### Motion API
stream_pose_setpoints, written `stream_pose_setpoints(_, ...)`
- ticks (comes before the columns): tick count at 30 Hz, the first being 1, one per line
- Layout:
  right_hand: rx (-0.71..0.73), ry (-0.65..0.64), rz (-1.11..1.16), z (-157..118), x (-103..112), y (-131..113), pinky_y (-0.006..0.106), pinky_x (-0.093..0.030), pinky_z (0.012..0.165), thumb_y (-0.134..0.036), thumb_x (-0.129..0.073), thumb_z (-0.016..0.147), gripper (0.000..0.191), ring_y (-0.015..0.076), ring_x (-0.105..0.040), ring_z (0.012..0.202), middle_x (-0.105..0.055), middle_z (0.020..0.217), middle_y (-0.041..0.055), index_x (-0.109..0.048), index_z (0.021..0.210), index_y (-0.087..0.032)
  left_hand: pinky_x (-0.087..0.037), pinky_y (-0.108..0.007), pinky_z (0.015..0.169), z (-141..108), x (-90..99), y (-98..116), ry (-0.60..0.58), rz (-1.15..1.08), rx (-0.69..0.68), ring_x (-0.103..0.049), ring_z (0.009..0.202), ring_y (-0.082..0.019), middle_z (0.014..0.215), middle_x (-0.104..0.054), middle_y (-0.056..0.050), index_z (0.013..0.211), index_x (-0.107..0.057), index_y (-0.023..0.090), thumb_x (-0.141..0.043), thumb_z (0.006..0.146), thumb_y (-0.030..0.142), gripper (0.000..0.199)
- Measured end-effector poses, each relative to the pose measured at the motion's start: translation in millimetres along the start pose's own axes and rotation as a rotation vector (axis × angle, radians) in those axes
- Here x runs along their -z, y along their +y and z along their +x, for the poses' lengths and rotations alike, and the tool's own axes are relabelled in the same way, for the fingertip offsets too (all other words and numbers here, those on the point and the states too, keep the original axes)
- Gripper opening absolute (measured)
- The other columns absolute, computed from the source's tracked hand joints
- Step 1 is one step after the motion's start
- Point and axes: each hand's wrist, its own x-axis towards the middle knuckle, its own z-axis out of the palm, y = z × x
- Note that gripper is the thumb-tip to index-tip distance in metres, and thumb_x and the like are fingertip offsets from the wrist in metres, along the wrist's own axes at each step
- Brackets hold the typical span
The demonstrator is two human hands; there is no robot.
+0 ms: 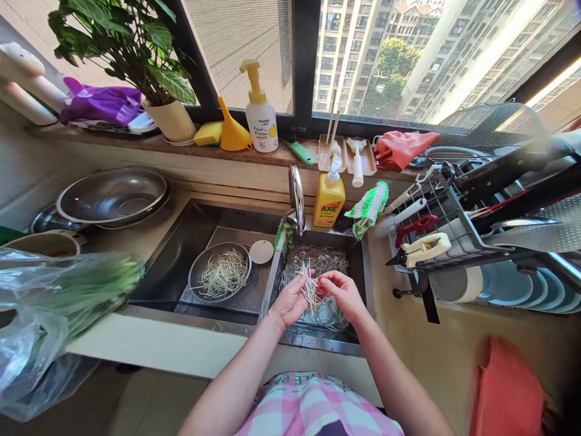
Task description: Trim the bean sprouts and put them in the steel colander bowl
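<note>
At the far left, a clear plastic bag (34, 327) of green vegetables (106, 281) lies near a wide metal bowl (113, 197) on the bench (167, 338). Next comes the left basin (166, 254), where a shallow round dish (193, 280) holds a heap of pale sprouts (226, 272), with a small white round item (262, 252) just beside it. The left hand (290, 301) is over the right basin (362, 266), its fingers closed around a loose bunch of sprouts (310, 289) — the strands stick out above and below. More thin strands (333, 257) lie in that basin, beneath the hands. The right hand (345, 295) meets the bunch from the other side, thumb and fingers pinched together at its edge. Behind the hands stand the faucet (296, 197) and, to its right, a yellow bottle (329, 203); then a green-and-white cloth (370, 206) and — farther right — a wire rack (458, 227) with knives and plates.
</note>
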Motion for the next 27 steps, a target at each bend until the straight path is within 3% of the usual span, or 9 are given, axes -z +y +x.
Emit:
stream_pose_setpoints(9, 0.042, 0.028, -0.033, -3, -3, 3, 0.024, -0.045, 0.053, -0.043, -0.059, 0.072, 0.025, 0.0129, -0.057, 0.056, -0.063, 0.065, 0.0013, -0.055, 0.075, -0.018, -0.050, -0.028, 0.062, 7, -2.4, -3, 0.150, 0.063, -0.039, -0.061, 0.064, -0.013, 0.079, -0.063, -0.003, 0.093, -0.052, 0.017, -0.060, 0.074, 0.018, 0.021)
stream_pose_setpoints(16, 0.284, -0.021, -0.500, -8, 2, 1, 0.023, -0.044, 0.058, -0.029, -0.052, 0.078, 0.013, 0.0126, -0.056, 0.061, -0.062, 0.070, 0.0019, -0.059, 0.078, -0.018, -0.049, -0.024, 0.062, 7, -6.1, -4, 0.197, 0.078, -0.062, -0.061, 0.065, -0.011, 0.075, -0.062, -0.001, 0.088, -0.049, 0.017, -0.065, 0.067, 0.011, 0.026)
stream_pose_setpoints(19, 0.343, 0.036, -0.684, -10, 1, 5, 0.021, -0.040, 0.056, -0.025, -0.048, 0.078, 0.014, 0.0113, -0.052, 0.059, -0.060, 0.068, 0.0015, -0.059, 0.073, -0.018, -0.047, -0.023, 0.061, 7, -7.8, -8, 0.232, 0.105, -0.113, -0.059, 0.063, -0.010, 0.073, -0.061, 0.000, 0.087, -0.049, 0.017, -0.068, 0.064, 0.012, 0.030)
stream_pose_setpoints(23, 0.253, 0.208, -0.711, -6, -4, 22, 0.020, -0.036, 0.050, -0.027, -0.048, 0.076, 0.017, 0.0099, -0.046, 0.052, -0.055, 0.058, -0.0008, -0.056, 0.064, -0.017, -0.045, -0.020, 0.058, 9, -8.6, -15, 0.287, 0.201, -0.310, -0.055, 0.056, -0.006, 0.067, -0.058, 0.005, 0.087, -0.048, 0.017, -0.069, 0.063, 0.019, 0.032)
stream_pose_setpoints(27, 0.011, 0.086, -0.653, 4, 5, 47, 0.021, -0.039, 0.050, -0.036, -0.042, 0.081, 0.028, 0.0120, -0.053, 0.055, -0.060, 0.064, 0.0017, -0.059, 0.074, -0.015, -0.044, -0.019, 0.059, 8, -7.8, -18, 0.296, 0.280, -0.361, -0.054, 0.056, -0.005, 0.066, -0.056, 0.005, 0.087, -0.050, 0.017, -0.070, 0.062, 0.023, 0.032)
